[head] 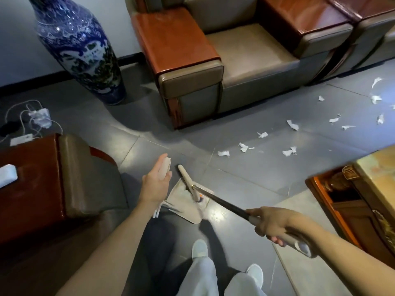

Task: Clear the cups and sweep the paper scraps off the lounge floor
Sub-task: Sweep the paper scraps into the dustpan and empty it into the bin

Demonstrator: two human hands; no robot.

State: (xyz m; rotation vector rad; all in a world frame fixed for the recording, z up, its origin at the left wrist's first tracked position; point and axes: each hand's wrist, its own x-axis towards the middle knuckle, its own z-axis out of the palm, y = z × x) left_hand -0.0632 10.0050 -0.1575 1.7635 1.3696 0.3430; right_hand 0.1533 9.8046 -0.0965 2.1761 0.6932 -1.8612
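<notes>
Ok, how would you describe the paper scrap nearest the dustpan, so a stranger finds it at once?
Start at the grey armchair with red wooden armrests. On the floor before it, a trail of white paper scraps runs rightward. Yours is the crumpled scrap at the trail's left end, nearest the dustpan.

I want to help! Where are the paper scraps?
In the head view, the paper scraps lie scattered on the floor at right, between the armchair and the wooden table.
</notes>
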